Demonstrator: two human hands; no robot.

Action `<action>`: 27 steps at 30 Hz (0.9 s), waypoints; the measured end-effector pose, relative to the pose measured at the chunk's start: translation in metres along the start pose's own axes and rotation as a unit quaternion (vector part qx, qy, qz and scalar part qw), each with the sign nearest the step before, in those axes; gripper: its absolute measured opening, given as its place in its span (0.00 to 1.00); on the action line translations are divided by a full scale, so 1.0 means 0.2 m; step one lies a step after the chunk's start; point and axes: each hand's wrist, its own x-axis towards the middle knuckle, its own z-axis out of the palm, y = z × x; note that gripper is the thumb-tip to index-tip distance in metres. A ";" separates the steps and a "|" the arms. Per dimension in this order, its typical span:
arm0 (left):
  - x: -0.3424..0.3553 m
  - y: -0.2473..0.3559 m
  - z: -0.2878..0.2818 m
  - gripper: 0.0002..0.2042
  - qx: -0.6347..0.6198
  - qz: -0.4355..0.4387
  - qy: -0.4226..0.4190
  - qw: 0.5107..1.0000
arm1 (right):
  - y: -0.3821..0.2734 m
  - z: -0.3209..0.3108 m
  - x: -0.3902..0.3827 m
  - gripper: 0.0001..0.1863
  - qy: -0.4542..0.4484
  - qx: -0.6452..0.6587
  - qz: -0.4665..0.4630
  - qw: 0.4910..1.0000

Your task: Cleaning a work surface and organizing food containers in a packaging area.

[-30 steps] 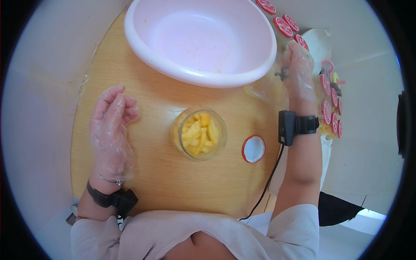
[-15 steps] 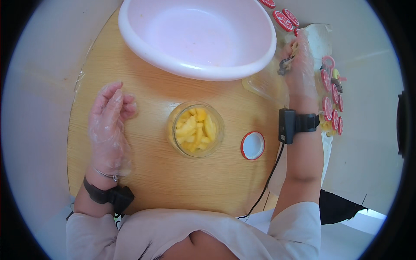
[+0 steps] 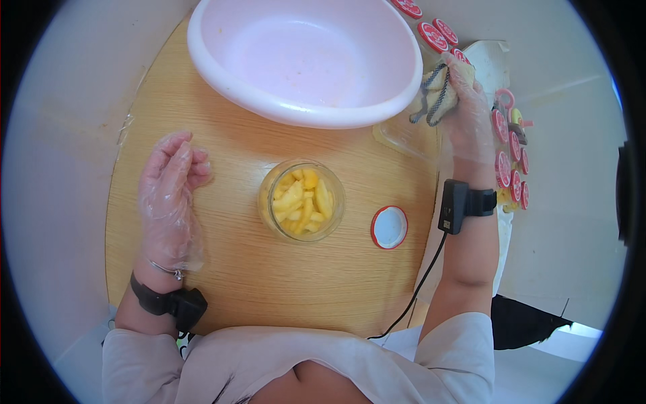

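My left hand (image 3: pixel 171 188), in a clear plastic glove, rests on the wooden table (image 3: pixel 239 286) at the left, its fingers loosely bent and holding nothing. My gloved right hand (image 3: pixel 464 101) grips a cream cloth (image 3: pixel 424 97) with a dark braided edge, beside the right side of the pale pink basin (image 3: pixel 303 54). Between my hands stands an open glass jar (image 3: pixel 299 195) of yellow fruit pieces. A red-rimmed lid (image 3: pixel 389 227) lies to its right, with the white inside up. Behind the cloth is a clear plastic tray (image 3: pixel 393 138), partly hidden.
Jars with red lids stand at the back right (image 3: pixel 433 37) and in a group along the right side (image 3: pixel 501 168). Among them is a pink-handled item (image 3: pixel 506 97). A pale wall (image 3: pixel 70 182) curves along the left. A black cable hangs from my right wrist device.
My right hand has turned and shifted slightly left, bringing the cream cloth into fuller view. My left hand has stayed in much the same place.
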 end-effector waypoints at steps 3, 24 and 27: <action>0.00 0.00 -0.01 0.13 0.009 -0.004 -0.004 1.000 | -0.01 0.00 0.00 0.12 0.018 -0.019 0.004 1.000; 0.01 0.00 -0.01 0.11 0.013 -0.004 -0.016 1.000 | -0.07 0.10 -0.05 0.25 0.161 -0.053 0.049 0.984; 0.00 0.00 -0.01 0.12 0.021 -0.005 -0.021 1.000 | -0.06 0.11 -0.04 0.26 0.157 -0.077 0.044 0.984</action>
